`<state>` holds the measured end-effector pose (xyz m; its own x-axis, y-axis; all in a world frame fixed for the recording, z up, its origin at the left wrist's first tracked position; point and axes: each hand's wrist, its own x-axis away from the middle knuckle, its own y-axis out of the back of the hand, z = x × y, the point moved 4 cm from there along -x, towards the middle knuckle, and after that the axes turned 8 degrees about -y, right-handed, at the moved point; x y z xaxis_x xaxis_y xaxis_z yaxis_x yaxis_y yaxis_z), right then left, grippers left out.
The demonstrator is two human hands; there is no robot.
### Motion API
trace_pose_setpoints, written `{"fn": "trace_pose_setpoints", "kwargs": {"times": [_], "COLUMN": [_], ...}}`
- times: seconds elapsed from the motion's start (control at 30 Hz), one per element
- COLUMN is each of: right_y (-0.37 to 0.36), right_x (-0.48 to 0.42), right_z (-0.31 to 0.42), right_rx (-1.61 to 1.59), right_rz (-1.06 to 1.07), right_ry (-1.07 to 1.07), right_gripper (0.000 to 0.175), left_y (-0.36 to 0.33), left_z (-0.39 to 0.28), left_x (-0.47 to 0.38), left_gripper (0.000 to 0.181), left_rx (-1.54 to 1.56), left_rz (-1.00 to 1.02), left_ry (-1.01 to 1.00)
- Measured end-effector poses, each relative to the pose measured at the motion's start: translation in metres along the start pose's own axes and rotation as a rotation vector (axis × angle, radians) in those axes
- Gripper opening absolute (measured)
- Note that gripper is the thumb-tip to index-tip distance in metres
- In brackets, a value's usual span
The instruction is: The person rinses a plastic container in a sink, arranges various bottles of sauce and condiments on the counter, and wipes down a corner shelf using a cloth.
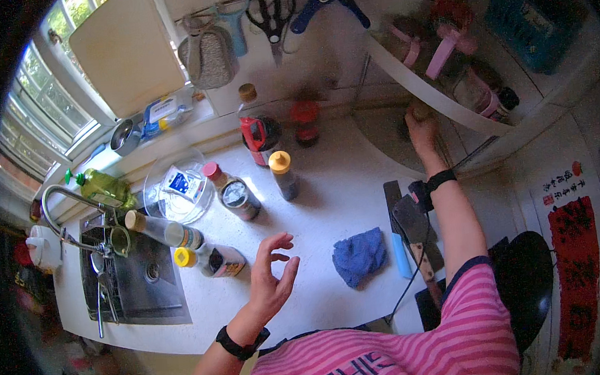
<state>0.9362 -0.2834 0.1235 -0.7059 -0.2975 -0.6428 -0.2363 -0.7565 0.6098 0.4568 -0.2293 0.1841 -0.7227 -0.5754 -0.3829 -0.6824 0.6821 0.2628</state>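
Observation:
My left hand hovers over the white countertop, thumb and fingers apart with nothing between them. Nearest to it is a bottle with a yellow cap. My right hand reaches under the upper tier of a corner shelf, above the lower tier. A dim brownish thing is at its fingers; shadow hides whether they grip it. Between my arms lies a crumpled blue cloth. A red-capped bottle, a yellow-capped bottle and a large bottle with a red handle stand farther back.
A cleaver lies beside my right forearm, near a thin cable. At left are a sink with a curved faucet, a clear bottle and a clear plastic bowl holding a packet. Scissors hang on the wall.

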Motion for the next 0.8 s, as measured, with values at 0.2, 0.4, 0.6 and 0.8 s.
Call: {"fn": "trace_pose_setpoints", "kwargs": {"times": [0.2, 0.4, 0.6, 0.8], "right_y": [0.037, 0.094, 0.139, 0.135], "right_x": [0.045, 0.074, 0.103, 0.159], "right_z": [0.053, 0.14, 0.239, 0.308], "right_rx": [-0.546, -0.636, -0.906, -0.925], "right_rz": [0.163, 0.191, 0.347, 0.663], "right_ry": [-0.191, 0.244, -0.003, -0.167], "right_gripper": [0.023, 0.015, 0.009, 0.007], "left_y": [0.019, 0.029, 0.039, 0.057], "left_z": [-0.005, -0.004, 0.01, 0.025], "left_x": [0.022, 0.037, 0.052, 0.068], "left_gripper": [0.042, 0.044, 0.04, 0.033], "left_rx": [0.061, 0.095, 0.053, 0.002], "left_rz": [-0.022, -0.001, 0.054, 0.029], "left_ry": [-0.056, -0.105, -0.022, -0.036]}}
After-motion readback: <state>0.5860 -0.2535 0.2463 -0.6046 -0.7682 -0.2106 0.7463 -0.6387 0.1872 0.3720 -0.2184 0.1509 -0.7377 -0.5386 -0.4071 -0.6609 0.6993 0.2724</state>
